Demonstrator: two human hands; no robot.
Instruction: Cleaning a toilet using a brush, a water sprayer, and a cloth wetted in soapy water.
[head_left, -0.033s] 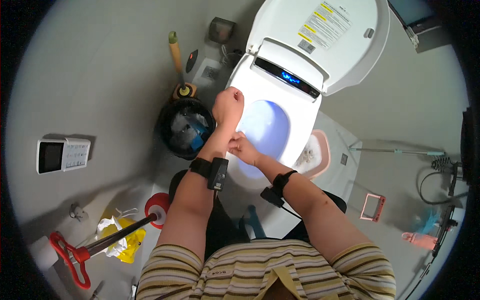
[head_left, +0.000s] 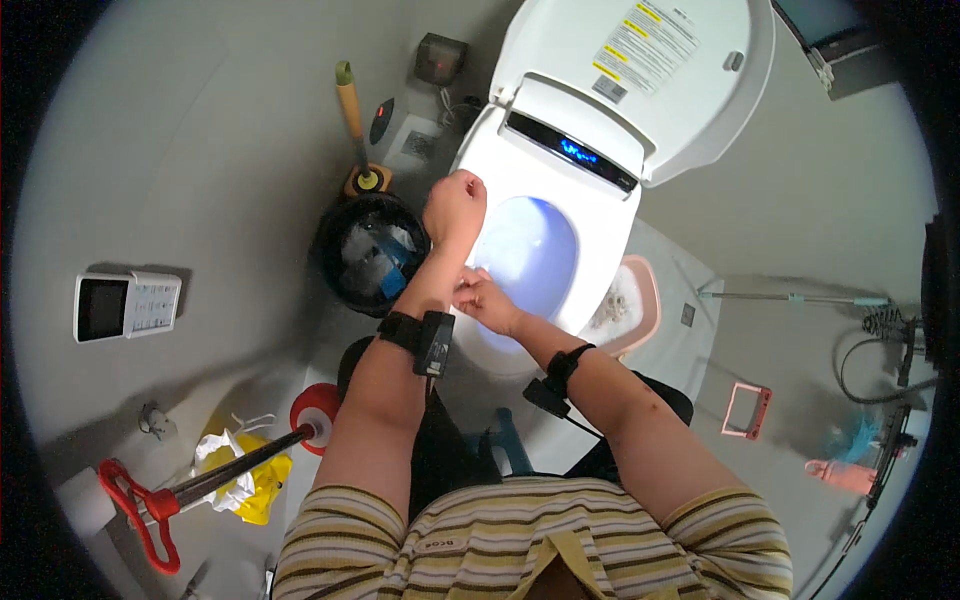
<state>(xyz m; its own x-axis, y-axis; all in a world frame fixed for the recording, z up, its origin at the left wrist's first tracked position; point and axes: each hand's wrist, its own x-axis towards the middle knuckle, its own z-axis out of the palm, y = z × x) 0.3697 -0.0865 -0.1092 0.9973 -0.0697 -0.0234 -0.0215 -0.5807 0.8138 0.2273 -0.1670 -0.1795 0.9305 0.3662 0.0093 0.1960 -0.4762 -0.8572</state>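
Note:
My left hand (head_left: 455,209) is curled into a loose fist above the left side of a white toilet seat (head_left: 609,238), with nothing visible in it. Below it, my right hand (head_left: 487,303) has its fingers bent and drawn together against the inner side of my left forearm. Whatever those fingertips pinch, if anything, is hidden. Beneath both hands lies the bowl (head_left: 535,250), lit bluish violet. Its lid (head_left: 560,50) is raised, and a lit display panel (head_left: 575,152) runs across the back. Each forearm wears a black strapped device, a left one (head_left: 433,345) and a right one (head_left: 546,397).
Left of the toilet stands a black bin (head_left: 335,290) with a bag and blue litter. A wooden-handled brush (head_left: 350,110) is behind it, a red plunger (head_left: 315,400) nearer me. A pink basin (head_left: 648,310) sits at right. A white remote (head_left: 155,305) hangs on the left wall.

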